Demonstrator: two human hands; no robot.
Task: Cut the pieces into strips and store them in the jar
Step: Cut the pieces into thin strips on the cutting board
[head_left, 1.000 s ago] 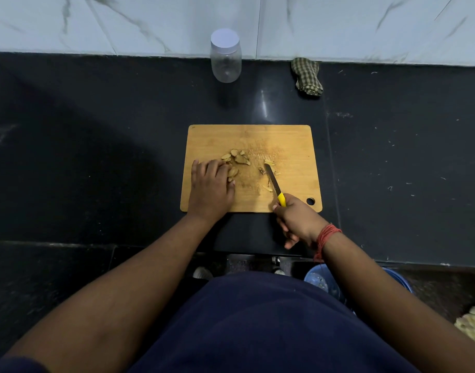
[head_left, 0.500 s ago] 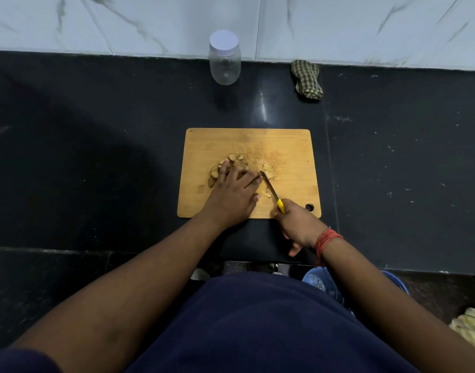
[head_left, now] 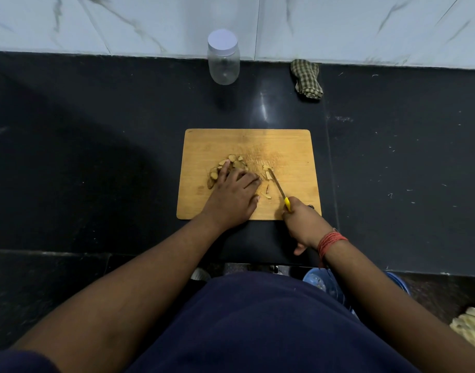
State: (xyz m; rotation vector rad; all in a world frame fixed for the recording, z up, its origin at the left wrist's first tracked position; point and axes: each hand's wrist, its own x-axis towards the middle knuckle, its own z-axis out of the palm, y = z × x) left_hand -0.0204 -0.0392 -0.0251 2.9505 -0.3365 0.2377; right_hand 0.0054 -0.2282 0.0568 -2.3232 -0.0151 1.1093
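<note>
Pieces: your pale tan sliced root pieces (head_left: 231, 168) lie heaped on the left half of the rectangular bamboo cutting board (head_left: 284, 146), partly under your left hand.
Strips: a few thin pale cut strips (head_left: 266, 195) lie beside the blade, near the board's middle.
Left hand: your left hand (head_left: 235, 196) rests on the heap with fingers spread and fairly straight, pressing the slices down; whether a fingertip pinches one, I cannot tell.
Right hand: your right hand (head_left: 302, 220) has its fingers curled round the yellow handle of the small narrow-bladed knife (head_left: 276, 185), whose tip points at the slices.
Handling: the slices look light, thin and firm, likely damp and prone to skid; hold each flat from above, fingertips well back from the edge.
Jar: the clear plastic jar with a white screw lid (head_left: 223, 59) stands closed at the wall, well apart from the board, apparently empty.
</note>
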